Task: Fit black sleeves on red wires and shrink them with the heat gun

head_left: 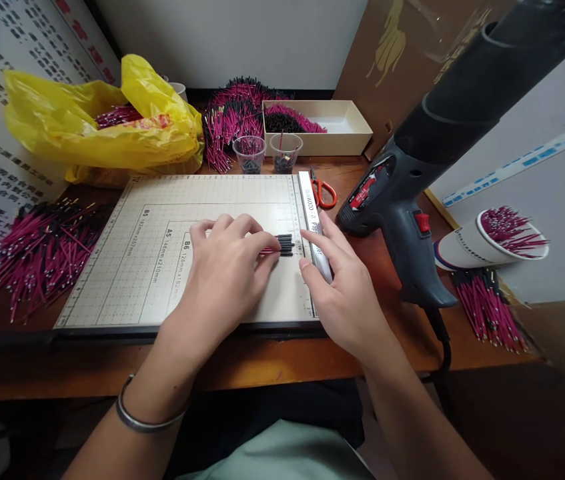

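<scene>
My left hand (228, 270) rests on the paper trimmer's board (222, 193), thumb and fingers closed on a small row of magenta wires (286, 245). Their black sleeved ends point right toward the white guide bar (307, 193), and the rest of the wires is hidden under the hand. My right hand (345, 287) lies over the near part of that bar, fingers stretched and the thumb apart from them. The index fingertip and thumb tip are close to the black wire ends, with a small gap between.
Behind the board stand two clear cups (249, 157) with small black pieces, a cardboard box (322, 143) and piled wires (237, 107). A yellow bag (162, 147) is at left. Right are red-handled pliers (329, 193), a heat gun (397, 180) and a paper cup (467, 243) of wires.
</scene>
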### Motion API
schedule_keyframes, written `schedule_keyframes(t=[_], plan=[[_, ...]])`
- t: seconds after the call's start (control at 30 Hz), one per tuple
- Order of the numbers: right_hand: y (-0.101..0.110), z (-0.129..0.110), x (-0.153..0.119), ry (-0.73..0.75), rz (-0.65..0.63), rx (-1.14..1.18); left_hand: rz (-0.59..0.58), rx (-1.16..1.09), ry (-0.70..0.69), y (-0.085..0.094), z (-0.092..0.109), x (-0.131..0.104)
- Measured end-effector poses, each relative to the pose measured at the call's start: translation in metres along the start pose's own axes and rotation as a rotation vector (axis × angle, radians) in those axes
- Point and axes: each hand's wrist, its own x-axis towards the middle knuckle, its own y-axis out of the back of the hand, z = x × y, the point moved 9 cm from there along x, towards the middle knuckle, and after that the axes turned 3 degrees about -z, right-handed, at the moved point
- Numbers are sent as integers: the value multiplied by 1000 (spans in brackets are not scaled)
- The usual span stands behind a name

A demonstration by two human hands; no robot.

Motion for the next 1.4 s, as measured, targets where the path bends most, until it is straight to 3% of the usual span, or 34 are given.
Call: schedule_keyframes(t=[0.17,0.33,0.57,0.77,1.2,1.4], plan=[[-1,2,0,-1,-13,11,11,-24,-33,-3,-4,-4],[-1,-1,0,57,-38,-29,-9,-102,-102,3,-9,-23],[4,-39,-40,465,-23,-395,-25,-205,-92,6,-20,-44],[-2,-39,-64,643,-30,-502,-46,-252,-113,4,-19,-44],[-7,-32,-64,679,-89,-519,-96,-253,-110,0,-17,-45],[-6,-30,-65,655,-57,-500,-84,-263,-122,0,-16,-45]])
